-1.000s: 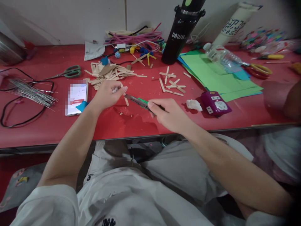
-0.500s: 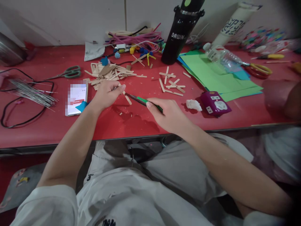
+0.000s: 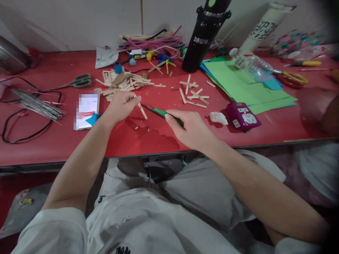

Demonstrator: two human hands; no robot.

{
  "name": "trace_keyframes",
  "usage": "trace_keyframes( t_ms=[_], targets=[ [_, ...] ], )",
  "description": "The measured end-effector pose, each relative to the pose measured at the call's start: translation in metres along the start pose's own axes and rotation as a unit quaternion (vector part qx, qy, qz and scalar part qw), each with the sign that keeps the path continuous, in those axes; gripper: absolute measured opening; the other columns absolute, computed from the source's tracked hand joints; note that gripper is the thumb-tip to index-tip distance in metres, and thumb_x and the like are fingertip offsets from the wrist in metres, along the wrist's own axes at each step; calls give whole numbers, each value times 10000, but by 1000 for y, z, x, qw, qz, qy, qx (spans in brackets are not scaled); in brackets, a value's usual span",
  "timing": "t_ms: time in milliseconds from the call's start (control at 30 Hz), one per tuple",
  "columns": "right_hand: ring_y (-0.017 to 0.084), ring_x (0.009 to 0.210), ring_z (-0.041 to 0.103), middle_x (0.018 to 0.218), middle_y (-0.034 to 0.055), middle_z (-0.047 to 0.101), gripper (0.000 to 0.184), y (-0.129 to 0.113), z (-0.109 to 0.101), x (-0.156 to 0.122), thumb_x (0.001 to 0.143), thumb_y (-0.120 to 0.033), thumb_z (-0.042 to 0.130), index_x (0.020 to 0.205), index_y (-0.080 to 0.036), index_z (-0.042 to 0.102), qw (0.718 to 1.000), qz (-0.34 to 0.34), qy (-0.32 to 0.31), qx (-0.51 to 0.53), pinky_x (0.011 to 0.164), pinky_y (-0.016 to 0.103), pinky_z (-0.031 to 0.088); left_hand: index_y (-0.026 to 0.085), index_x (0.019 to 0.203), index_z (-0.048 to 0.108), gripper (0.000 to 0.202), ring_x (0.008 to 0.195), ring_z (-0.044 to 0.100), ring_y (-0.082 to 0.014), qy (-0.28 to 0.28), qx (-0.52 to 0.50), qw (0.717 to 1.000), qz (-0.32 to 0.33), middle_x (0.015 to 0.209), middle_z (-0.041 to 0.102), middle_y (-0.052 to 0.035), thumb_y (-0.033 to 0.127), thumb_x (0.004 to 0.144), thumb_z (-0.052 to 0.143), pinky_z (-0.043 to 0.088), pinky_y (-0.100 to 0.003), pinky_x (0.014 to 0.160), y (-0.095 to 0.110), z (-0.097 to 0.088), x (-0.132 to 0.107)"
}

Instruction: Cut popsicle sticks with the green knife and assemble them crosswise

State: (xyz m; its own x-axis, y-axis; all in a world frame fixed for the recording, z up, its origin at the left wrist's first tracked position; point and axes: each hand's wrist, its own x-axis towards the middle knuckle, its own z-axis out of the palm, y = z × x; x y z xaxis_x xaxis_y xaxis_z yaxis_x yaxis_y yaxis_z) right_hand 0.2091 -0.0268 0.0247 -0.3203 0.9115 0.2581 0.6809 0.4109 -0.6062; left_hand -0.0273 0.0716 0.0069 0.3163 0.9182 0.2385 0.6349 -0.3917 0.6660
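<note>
My left hand is closed, pinching a wooden craft stick that slants down onto the red table. My right hand grips a green utility knife, whose blade tip points at the stick near my left fingers. A heap of wooden sticks lies just beyond my left hand. More loose sticks lie to the right of the knife.
A phone lies left of my left hand; scissors, a wire bundle and a black cable further left. A black bottle, green paper, a purple power socket and a white crumpled scrap are right.
The knife's blade has drawn back slightly to the right along the stick. My left hand has tilted the stick so that its end rests lower on the table.
</note>
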Motion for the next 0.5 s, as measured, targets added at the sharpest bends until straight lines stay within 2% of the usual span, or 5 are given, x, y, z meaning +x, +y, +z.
trace_keyframes(
  t_ms=[233,333,500],
  targets=[
    [113,594,374,666,-5,523,282,-2,-1,0,987,-327,430,799,-174,573,1000,0,-24,1,598,273,296,192,529,404,385,518,312,-94,-18,10,1000,-23,491,309,54,295,875,538,243,-313,563,5,-1,0],
    [122,612,416,689,5,561,295,-2,0,-1,987,-341,429,804,-174,589,1000,9,-28,1,608,282,304,189,520,407,387,516,325,-94,-19,6,999,-38,483,315,52,293,869,538,247,-309,561,6,0,0],
    [152,649,498,747,25,609,273,-1,1,1,956,-412,496,906,-176,623,998,59,4,27,645,300,357,180,494,471,349,506,348,-92,8,-45,996,-80,456,365,38,257,825,547,263,-291,541,3,1,1]
  ],
)
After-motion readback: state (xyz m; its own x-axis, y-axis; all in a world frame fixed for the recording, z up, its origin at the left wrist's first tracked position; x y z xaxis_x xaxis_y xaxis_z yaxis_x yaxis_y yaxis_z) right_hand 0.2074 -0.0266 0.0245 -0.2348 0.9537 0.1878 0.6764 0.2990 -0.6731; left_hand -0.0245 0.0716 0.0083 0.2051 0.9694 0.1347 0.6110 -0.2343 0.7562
